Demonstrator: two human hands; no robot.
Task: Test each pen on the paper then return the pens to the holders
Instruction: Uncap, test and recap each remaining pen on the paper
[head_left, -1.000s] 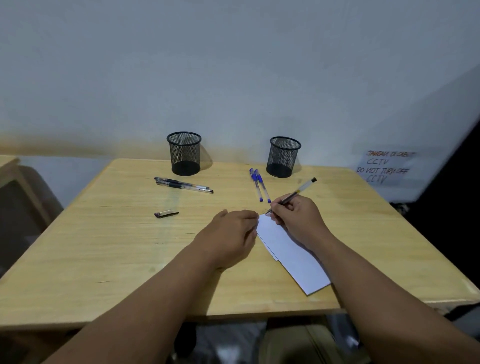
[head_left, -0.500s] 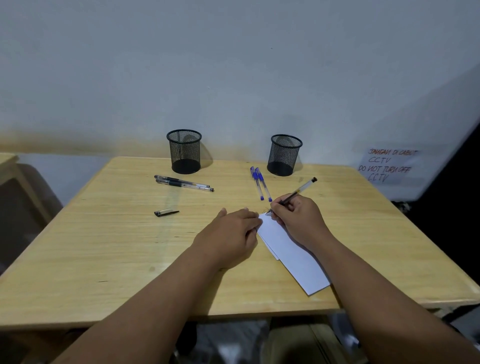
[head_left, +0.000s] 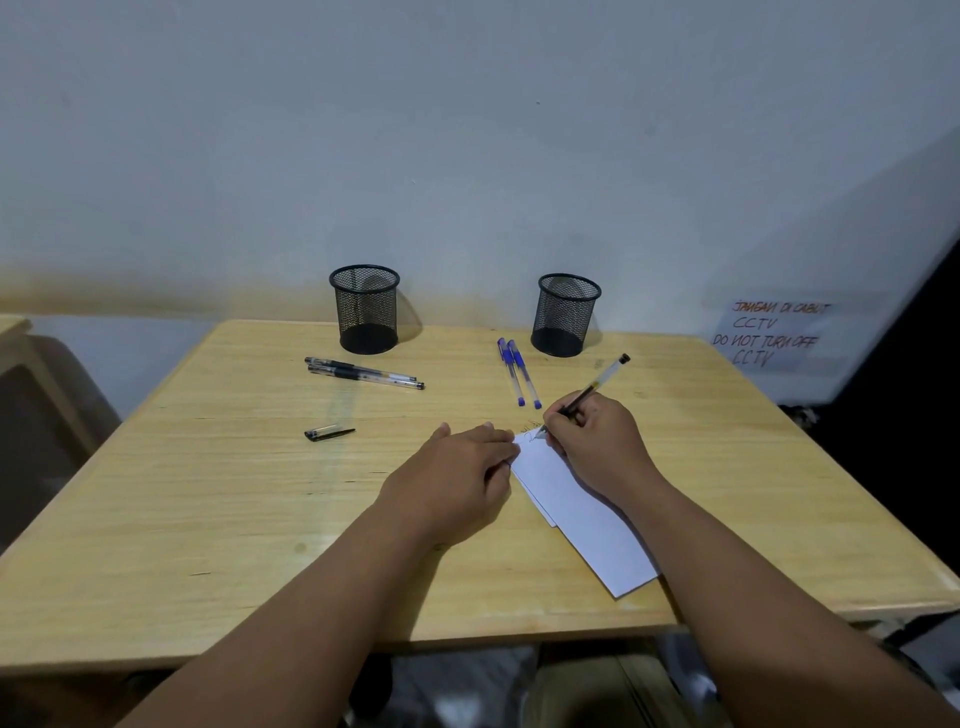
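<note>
1. Since a second ago, scribbles have appeared at the far corner of the white paper sheet (head_left: 576, 512), where the right hand (head_left: 597, 441) grips a clear black-ink pen (head_left: 592, 387), tip on the paper.
2. Left hand (head_left: 457, 480) lies flat, fingers relaxed, on the paper's left edge.
3. Two black mesh holders (head_left: 364, 309) (head_left: 566, 314) at the light wooden desk's (head_left: 208, 519) far edge look empty.
4. Two blue pens (head_left: 514, 371), two black pens (head_left: 363, 372) and a pen cap (head_left: 327, 432) lie on the desk.

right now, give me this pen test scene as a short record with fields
right hand: right hand holds a black pen, tip on the paper
left hand: left hand rests on the paper's left edge
marks: scribbles at the paper's far corner
waiting pens: two black pens, two blue pens, all lying on the table
loose cap: cap alone on the table
holders: left holder and right holder, no pens inside
</note>
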